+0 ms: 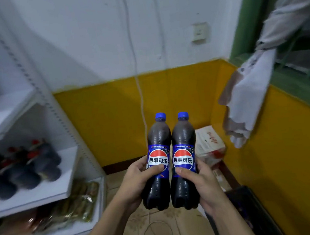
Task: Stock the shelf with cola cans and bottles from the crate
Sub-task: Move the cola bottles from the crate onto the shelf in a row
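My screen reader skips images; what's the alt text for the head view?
Two upright blue-capped cola bottles side by side: the left hand grips the left bottle, the right hand grips the right bottle. A white shelf at left holds dark red-capped bottles; a dark crate sits at lower right.

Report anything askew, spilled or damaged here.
No spill or damage shows. The left hand grips one blue-capped plastic cola bottle, the right hand a second bottle, both upright and capped. Only a pale cloth hangs untidily from the green window frame.
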Action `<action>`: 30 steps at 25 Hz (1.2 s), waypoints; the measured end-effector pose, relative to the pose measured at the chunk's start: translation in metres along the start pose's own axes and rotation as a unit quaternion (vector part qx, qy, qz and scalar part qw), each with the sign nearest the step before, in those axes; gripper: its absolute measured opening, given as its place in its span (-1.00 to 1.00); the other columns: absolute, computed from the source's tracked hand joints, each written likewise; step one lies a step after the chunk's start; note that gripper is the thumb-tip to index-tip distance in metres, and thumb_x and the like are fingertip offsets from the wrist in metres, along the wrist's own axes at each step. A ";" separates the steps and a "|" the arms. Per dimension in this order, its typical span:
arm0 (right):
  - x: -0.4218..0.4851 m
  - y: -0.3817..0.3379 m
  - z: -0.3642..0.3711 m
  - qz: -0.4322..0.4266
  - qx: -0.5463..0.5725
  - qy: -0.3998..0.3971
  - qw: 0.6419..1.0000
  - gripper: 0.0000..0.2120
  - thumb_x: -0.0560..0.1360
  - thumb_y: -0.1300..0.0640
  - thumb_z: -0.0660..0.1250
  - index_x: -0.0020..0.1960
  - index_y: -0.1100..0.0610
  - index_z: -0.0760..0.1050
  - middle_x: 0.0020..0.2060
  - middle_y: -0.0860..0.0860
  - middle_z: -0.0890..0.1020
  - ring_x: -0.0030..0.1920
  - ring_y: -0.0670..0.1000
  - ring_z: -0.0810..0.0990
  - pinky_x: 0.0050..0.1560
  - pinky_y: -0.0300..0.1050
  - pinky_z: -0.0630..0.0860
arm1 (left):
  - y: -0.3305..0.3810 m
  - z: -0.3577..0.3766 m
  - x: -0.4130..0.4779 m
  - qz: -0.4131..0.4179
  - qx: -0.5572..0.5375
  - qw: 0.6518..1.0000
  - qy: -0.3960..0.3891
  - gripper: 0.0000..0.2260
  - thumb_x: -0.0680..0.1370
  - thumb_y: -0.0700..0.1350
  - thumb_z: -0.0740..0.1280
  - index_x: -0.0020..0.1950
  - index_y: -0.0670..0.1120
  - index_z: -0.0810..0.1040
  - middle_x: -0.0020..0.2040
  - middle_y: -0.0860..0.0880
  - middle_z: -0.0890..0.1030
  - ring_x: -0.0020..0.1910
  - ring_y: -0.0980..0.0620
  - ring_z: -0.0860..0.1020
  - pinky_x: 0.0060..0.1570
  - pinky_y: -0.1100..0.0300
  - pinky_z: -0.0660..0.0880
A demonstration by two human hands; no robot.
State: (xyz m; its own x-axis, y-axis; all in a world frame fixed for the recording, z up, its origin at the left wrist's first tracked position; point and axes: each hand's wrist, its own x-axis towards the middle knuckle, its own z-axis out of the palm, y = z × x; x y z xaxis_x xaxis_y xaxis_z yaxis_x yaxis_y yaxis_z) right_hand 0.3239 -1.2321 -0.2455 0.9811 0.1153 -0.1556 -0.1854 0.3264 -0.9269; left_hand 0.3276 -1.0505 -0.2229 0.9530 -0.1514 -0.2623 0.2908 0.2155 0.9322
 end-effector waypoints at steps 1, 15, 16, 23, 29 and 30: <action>0.001 0.006 0.027 0.008 -0.006 -0.027 1.000 -0.50 0.29 0.19 0.49 0.23 0.12 0.52 0.03 0.15 0.69 0.02 0.14 0.67 -0.04 -0.01 0.60 | 0.005 -0.025 -0.015 0.014 -0.008 1.000 0.023 -0.54 0.39 -0.18 0.48 0.27 -0.22 0.53 0.14 -0.25 0.65 0.10 -0.23 0.63 0.10 -0.06 0.58; -0.052 0.092 0.337 0.074 -0.063 -0.282 0.954 -0.53 0.34 0.24 0.47 0.23 0.13 0.49 0.01 0.10 0.70 -0.03 0.07 0.68 -0.07 -0.06 0.60 | 0.026 -0.289 -0.222 0.168 -0.141 0.950 0.220 -0.55 0.35 -0.24 0.28 0.23 -0.32 0.52 0.13 -0.40 0.57 0.04 -0.24 0.54 0.07 -0.05 0.53; -0.056 0.097 0.354 0.083 -0.063 -0.298 0.949 -0.52 0.33 0.21 0.45 0.24 0.13 0.49 0.03 0.12 0.69 0.00 0.10 0.68 -0.04 -0.02 0.60 | 0.026 -0.300 -0.236 0.177 -0.146 0.945 0.233 -0.55 0.35 -0.24 0.28 0.23 -0.32 0.52 0.13 -0.40 0.57 0.04 -0.24 0.55 0.06 -0.03 0.54; -0.067 0.129 0.444 0.138 -0.066 -0.375 0.914 -0.52 0.34 0.19 0.36 0.27 0.14 0.49 0.13 0.23 0.64 0.18 0.29 0.59 0.19 0.23 0.52 | 0.031 -0.357 -0.301 0.228 -0.166 0.912 0.299 -0.54 0.35 -0.26 0.24 0.24 -0.29 0.52 0.09 -0.31 0.62 -0.02 -0.15 0.61 -0.07 0.08 0.60; -0.048 0.155 0.516 0.160 -0.075 -0.423 0.889 -0.52 0.34 0.19 0.35 0.27 0.13 0.49 0.13 0.22 0.64 0.12 0.23 0.62 0.14 0.18 0.55 | 0.043 -0.416 -0.317 0.234 -0.170 0.891 0.350 -0.57 0.36 -0.24 0.27 0.22 -0.24 0.55 0.09 -0.28 0.63 -0.02 -0.13 0.62 -0.08 0.08 0.61; -0.042 0.160 0.530 0.162 -0.074 -0.428 0.886 -0.51 0.34 0.19 0.35 0.28 0.14 0.48 0.13 0.23 0.64 0.10 0.22 0.62 0.11 0.15 0.57 | 0.045 -0.429 -0.316 0.232 -0.170 0.888 0.360 -0.57 0.35 -0.23 0.27 0.22 -0.24 0.55 0.08 -0.26 0.64 -0.04 -0.12 0.63 -0.10 0.09 0.61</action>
State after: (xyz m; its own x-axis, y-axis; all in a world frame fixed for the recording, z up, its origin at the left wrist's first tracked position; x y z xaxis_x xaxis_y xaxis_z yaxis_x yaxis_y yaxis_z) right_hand 0.2232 -0.6873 -0.2061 0.4640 0.8705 -0.1642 -0.3771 0.0264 -0.9258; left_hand 0.0756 -0.5794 -0.2045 0.7487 0.6588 -0.0744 -0.2553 0.3900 0.8847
